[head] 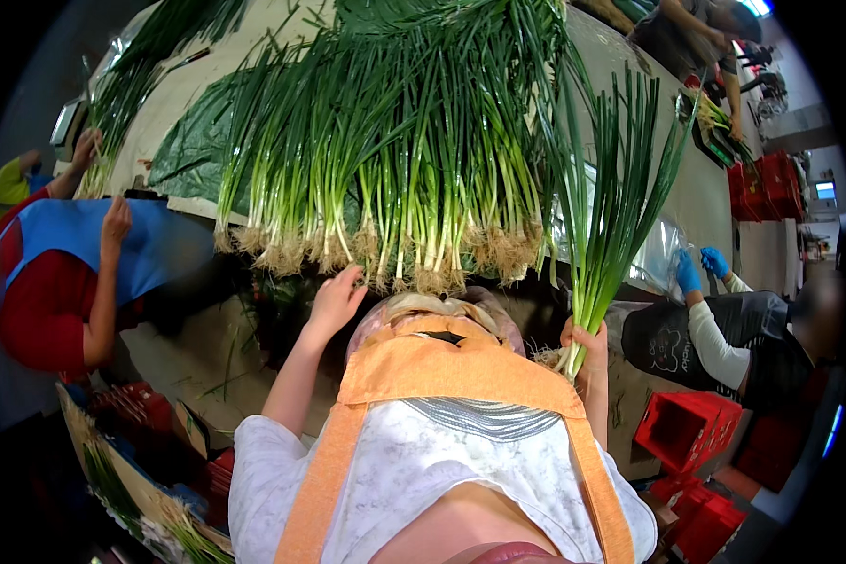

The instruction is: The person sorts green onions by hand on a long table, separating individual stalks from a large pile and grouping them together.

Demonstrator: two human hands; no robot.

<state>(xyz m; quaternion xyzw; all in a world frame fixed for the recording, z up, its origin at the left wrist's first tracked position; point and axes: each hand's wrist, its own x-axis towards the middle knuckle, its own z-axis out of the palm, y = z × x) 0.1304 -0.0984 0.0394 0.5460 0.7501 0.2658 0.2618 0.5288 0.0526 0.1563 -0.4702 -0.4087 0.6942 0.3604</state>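
A wide row of green onions (409, 155) lies on the table before me, with leaves pointing away and pale stems and brown roots toward me. My left hand (336, 299) is just in front of the root ends, fingers slightly bent and thumb apart; I see nothing held in it. At my right side, my right hand (586, 342) grips a separate bunch of green onions (603, 261) low on the stems. Its leaves fan upward past the table edge, and its roots stick out beside the hand toward my apron (458, 374).
Dark green plastic sheeting (197, 141) lies under the onions. To the left, a person in a blue apron (148, 247) handles more onions. A person with blue gloves (689, 271) works with clear plastic (656, 247) at right. Red crates (687, 430) stand behind on the right.
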